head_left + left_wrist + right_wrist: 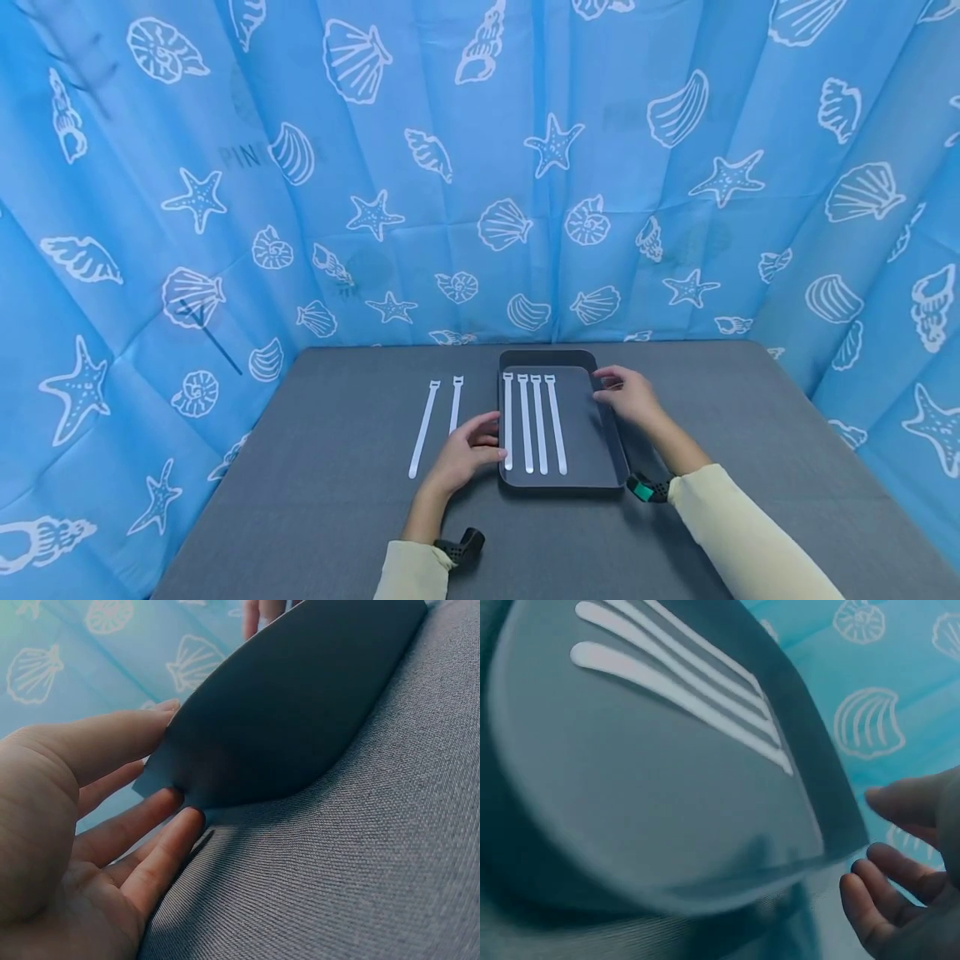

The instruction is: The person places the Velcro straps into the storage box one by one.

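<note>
A shallow dark grey tray [588, 433] lies on the table, and several white cable straps [539, 425] with slotted heads are lined up inside its left half. My left hand [463, 458] is at the tray's left side; in the left wrist view its thumb touches the rim and its extended fingertips meet the outer wall of the tray [285, 712]. Beside the tray's far right corner is my right hand [630, 396], its fingers loosely bent and holding nothing. The right wrist view shows those fingertips close to the rim of the tray [859, 832].
Left of the tray, two more white straps lie on the table: an outer strap [423, 429] and an inner strap [455, 404], whose near end is hidden behind my left hand. A blue curtain [465, 183] with white shells hangs behind the grey tabletop [315, 500].
</note>
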`<state>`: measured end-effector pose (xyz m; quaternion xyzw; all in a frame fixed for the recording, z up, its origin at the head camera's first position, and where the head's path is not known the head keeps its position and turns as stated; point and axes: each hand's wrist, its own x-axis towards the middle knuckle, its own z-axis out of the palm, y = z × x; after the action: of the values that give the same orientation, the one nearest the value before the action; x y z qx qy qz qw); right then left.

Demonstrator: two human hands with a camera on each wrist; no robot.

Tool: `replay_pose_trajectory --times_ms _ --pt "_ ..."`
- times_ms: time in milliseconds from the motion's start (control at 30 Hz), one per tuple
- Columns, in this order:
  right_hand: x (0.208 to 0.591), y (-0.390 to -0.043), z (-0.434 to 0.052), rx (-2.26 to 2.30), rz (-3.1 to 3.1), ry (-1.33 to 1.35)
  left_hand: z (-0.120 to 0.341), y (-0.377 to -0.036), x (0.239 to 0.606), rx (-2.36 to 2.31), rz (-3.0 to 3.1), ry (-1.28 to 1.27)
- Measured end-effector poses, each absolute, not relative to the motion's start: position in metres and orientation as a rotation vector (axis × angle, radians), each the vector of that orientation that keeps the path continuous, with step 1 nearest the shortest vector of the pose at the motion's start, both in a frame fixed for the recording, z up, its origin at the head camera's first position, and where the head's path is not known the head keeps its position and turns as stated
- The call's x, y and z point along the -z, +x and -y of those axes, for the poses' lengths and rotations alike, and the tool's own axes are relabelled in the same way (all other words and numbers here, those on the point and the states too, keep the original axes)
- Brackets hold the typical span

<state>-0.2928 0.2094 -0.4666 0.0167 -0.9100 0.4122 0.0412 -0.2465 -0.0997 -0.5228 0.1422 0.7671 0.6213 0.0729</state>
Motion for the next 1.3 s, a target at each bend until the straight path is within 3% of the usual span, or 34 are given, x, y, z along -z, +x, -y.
replay_pose_trajectory --times_ms 800,1300 --pt "0.511 -0.239 -0.233 -1.790 2.588 0.136 0.098 -0.246 0.525 -1.854 -2.318 0.432" --pt "0.518 -0.236 -0.234 -1.847 2.538 0.117 0.099 -0.248 0.512 -1.938 -2.398 0.395"
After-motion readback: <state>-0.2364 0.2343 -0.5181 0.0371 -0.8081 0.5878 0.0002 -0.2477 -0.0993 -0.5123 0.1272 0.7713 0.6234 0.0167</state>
